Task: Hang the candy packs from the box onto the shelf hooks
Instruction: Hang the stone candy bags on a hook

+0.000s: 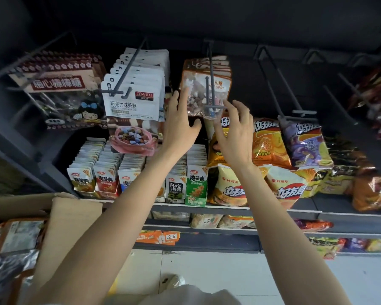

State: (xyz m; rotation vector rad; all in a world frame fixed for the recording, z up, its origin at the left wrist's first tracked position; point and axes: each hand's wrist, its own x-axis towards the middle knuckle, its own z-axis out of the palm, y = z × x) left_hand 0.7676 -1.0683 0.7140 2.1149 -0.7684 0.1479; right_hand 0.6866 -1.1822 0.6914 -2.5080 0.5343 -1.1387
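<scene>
Your left hand (pixel 180 119) had fingers spread, touching the orange candy pack (pixel 198 84) on the hook (pixel 210 80), frame center-top — right hand (pixel 235 133) loosely curled below the hook tip, holding nothing. Box (pixel 64 219) sat lower left.

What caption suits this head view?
Both hands, left hand and right hand, steady candy packs on a shelf hook.

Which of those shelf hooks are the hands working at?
The middle hook, holding the orange-brown candy packs. Both the left hand and right hand reach it; the white-pack hook and empty hook stand untouched.
</scene>
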